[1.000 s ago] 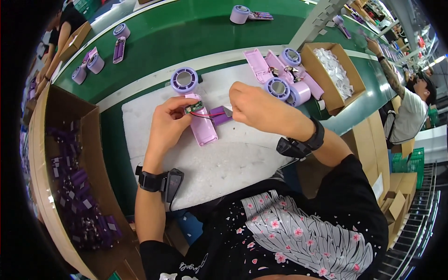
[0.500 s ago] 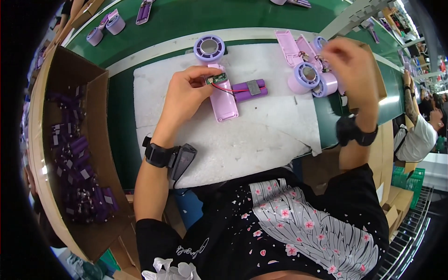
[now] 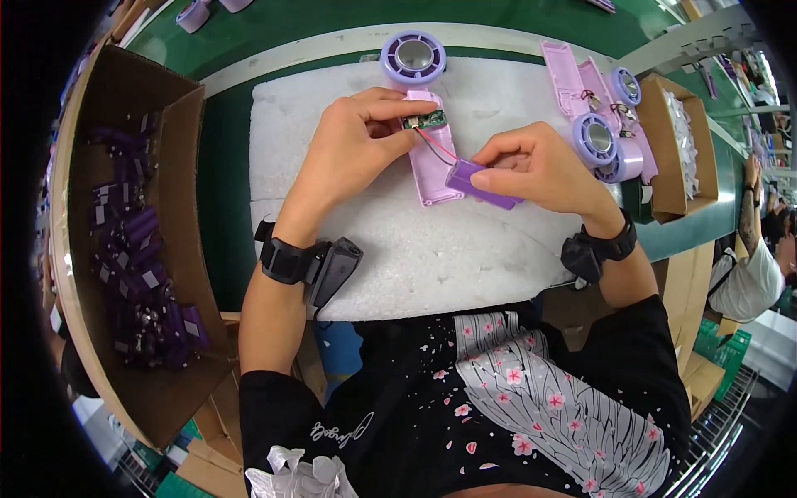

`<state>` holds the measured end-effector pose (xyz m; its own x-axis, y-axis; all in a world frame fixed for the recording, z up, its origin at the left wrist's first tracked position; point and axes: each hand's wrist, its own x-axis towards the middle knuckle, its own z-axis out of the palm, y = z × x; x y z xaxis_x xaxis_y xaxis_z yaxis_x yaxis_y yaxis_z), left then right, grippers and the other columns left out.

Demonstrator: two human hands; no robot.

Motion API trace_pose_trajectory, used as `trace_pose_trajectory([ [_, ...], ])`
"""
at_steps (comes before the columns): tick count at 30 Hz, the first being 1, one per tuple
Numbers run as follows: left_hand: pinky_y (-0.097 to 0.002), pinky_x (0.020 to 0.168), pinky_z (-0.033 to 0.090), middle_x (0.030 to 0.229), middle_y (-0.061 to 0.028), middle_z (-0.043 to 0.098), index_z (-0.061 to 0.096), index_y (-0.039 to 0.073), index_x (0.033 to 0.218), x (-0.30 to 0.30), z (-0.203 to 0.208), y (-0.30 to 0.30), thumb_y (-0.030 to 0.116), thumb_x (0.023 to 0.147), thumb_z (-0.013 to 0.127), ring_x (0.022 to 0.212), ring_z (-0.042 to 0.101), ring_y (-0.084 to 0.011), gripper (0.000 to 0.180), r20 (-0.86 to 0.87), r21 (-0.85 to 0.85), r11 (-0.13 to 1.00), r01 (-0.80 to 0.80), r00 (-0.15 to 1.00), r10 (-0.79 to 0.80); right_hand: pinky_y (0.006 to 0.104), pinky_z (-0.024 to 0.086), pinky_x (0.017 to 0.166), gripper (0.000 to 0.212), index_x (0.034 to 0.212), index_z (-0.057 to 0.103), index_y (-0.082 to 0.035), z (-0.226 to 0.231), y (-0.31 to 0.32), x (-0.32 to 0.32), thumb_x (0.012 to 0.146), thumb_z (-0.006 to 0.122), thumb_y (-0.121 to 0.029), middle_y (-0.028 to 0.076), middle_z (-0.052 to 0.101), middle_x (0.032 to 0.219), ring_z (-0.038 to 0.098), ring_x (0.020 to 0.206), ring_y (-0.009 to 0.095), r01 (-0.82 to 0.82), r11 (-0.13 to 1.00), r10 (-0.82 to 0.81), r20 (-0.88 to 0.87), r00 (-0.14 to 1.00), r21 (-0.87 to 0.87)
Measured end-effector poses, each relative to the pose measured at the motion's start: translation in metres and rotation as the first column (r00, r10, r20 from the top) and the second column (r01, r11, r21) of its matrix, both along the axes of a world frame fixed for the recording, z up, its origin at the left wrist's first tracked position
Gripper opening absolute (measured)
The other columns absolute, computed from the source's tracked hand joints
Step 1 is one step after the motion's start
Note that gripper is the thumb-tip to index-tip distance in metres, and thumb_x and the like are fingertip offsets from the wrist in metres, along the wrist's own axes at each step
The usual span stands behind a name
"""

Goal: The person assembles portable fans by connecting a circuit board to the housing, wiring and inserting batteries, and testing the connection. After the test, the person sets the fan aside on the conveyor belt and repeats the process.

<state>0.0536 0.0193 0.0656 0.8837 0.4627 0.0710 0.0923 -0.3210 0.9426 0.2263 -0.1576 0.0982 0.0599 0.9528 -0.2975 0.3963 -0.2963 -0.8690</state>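
Observation:
My left hand (image 3: pixel 353 145) is closed, with index finger and thumb pinching a small green circuit board (image 3: pixel 432 120) over a pink plastic handle shell (image 3: pixel 433 176). At the far end of the shell sits a round lilac fan head (image 3: pixel 413 56) with a silvery centre. Red and black wires run from the board to a purple battery pack (image 3: pixel 466 173). My right hand (image 3: pixel 540 170) grips that pack between thumb and fingers, tilted beside the shell's right edge. The pack's underside and the left hand's curled fingers are hidden.
A white foam sheet (image 3: pixel 398 257) covers the work surface. More pink shells (image 3: pixel 563 79) and lilac fan heads (image 3: pixel 594 139) lie at its right edge, beside a cardboard box (image 3: pixel 706 170) of white pieces. A deep carton (image 3: pixel 178 257) of purple battery packs stands left. Another person (image 3: pixel 751 282) is far right.
My right hand has come down leftward from above the fan parts and taken hold of the battery pack, which is now tilted. The left hand stays at the board. The view has shifted slightly.

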Motion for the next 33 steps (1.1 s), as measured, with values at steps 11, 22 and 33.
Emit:
trace_pose_trajectory([
  [11, -0.0238, 0.072, 0.052, 0.107, -0.0098, 0.067, 0.072, 0.009, 0.111, 0.001, -0.001, -0.001, 0.005, 0.076, 0.073, 0.080, 0.064, -0.0125, 0.035, 0.060, 0.041, 0.999, 0.007, 0.998, -0.010, 0.0344, 0.054, 0.083, 0.076, 0.141, 0.036, 0.002, 0.008, -0.007, -0.009, 0.074, 0.071, -0.001, 0.013, 0.057, 0.111, 0.065, 0.094, 0.022, 0.006, 0.997, 0.047, -0.656, 0.753, 0.079],
  [22, -0.0251, 0.068, 0.052, 0.101, -0.0128, 0.070, 0.073, 0.008, 0.108, -0.001, -0.002, -0.008, 0.009, 0.076, 0.072, 0.073, 0.066, -0.0160, 0.032, 0.078, 0.244, 0.968, -0.049, 0.996, 0.030, 0.0346, 0.045, 0.099, 0.082, 0.137, 0.044, 0.002, 0.005, -0.005, -0.003, 0.063, 0.078, 0.000, 0.012, 0.053, 0.121, 0.054, 0.115, 0.021, -0.040, 0.957, 0.098, -0.190, 0.977, 0.287],
  [33, -0.0282, 0.067, 0.053, 0.087, -0.0137, 0.072, 0.073, 0.010, 0.108, 0.001, -0.005, -0.005, 0.010, 0.078, 0.071, 0.067, 0.067, -0.0200, 0.030, 0.083, 0.280, 0.959, -0.052, 0.996, 0.030, 0.0330, 0.044, 0.095, 0.075, 0.127, 0.052, -0.001, -0.006, 0.004, -0.014, 0.059, 0.084, -0.007, 0.010, 0.056, 0.123, 0.053, 0.113, 0.020, -0.046, 0.957, 0.059, -0.037, 0.998, 0.287],
])
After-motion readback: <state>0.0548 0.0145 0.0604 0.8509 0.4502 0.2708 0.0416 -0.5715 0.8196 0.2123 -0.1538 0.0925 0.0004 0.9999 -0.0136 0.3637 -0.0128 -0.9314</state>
